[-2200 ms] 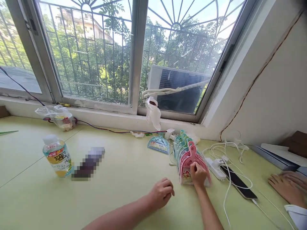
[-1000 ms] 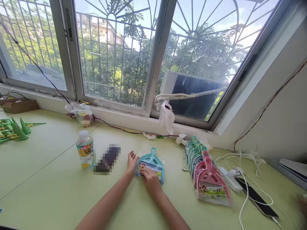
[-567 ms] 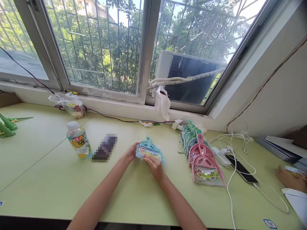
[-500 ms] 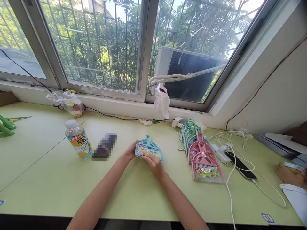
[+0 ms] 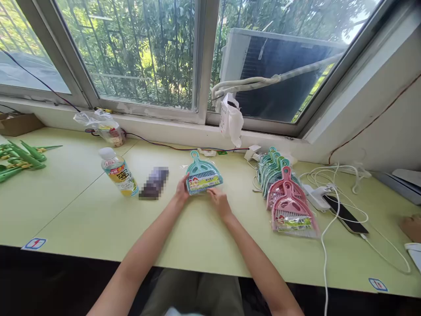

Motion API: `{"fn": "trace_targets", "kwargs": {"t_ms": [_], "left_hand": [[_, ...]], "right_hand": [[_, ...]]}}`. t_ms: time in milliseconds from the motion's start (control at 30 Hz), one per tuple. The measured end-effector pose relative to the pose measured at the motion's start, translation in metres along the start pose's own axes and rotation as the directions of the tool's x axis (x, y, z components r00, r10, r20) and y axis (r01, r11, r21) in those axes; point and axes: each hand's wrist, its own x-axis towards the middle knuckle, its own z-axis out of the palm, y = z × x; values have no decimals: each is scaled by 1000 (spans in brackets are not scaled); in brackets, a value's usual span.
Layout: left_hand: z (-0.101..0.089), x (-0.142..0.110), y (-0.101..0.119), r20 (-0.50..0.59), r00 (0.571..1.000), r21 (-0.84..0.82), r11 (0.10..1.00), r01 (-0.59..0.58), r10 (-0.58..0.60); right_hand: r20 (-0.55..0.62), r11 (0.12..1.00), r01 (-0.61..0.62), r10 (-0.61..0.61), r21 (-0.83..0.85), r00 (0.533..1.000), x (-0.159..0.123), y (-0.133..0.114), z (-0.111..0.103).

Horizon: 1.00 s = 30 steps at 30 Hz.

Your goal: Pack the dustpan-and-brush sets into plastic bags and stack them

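Note:
A light-blue dustpan and brush set (image 5: 201, 168) in a clear plastic bag with a printed label is held in front of me over the table, its handle pointing away. My left hand (image 5: 183, 188) grips its left edge, the thumb on the front and the other fingers hidden. At the lower right edge of the bag, my right hand (image 5: 219, 201) pinches with bent fingers. To the right lies an overlapping row of similar bagged sets: pink dustpan sets (image 5: 291, 205) in front and green-blue dustpan sets (image 5: 268, 169) behind.
A drink bottle (image 5: 119, 172) and a blurred-out dark object (image 5: 154, 183) stand left of my hands. Green pointed items (image 5: 24, 156) lie far left. A phone (image 5: 345, 215) and white cables (image 5: 324, 245) are at right, near another person's hand (image 5: 411, 227). The table's front edge is close.
The dustpan set has tilted up so its label and handle face me more. My right hand has slid off the label to the lower edge. The view has tipped downward.

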Motion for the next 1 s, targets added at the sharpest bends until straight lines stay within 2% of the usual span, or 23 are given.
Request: {"fn": "trace_targets", "kwargs": {"t_ms": [33,100,200,300,367,400,433,500,633,700,800,1000], "left_hand": [[1,-1,-1,-14,1000,2,1000,-23,23],[3,-2,-4,-32,998,12,998,-59,59],[4,-1,-9,60,998,23,999,-36,35],[2,-1,-15,153,986,70,996,52,-63],[1,-1,-18,177,977,141,985,94,-119],[0,-1,-19,184,974,180,979,98,-131],[0,-2,-20,188,974,212,973,88,-129],[-1,-2,-21,183,978,238,969,58,-103],[-2,2,-19,127,987,155,985,80,-101],[-5,6,-18,73,994,101,992,77,-85],[-9,11,-18,-41,999,37,999,-11,13],[-12,16,-19,-102,977,7,982,-188,188]], "right_hand": [[-53,993,-83,88,78,995,1,1,-2],[-131,939,-233,272,253,953,2,3,-5],[-89,741,-366,495,563,864,3,8,-8],[-71,526,-366,637,767,768,3,15,-7],[-115,461,-327,704,825,701,3,18,-8],[-127,445,-314,720,838,682,2,19,-8],[-118,436,-313,721,844,683,2,20,-9],[-65,432,-337,689,836,722,2,19,-12],[-20,473,-358,625,805,780,2,13,-14],[-39,506,-358,617,784,786,3,10,-16],[-44,552,-390,615,737,787,6,5,-24],[62,572,-485,603,662,796,9,0,-45]]}}
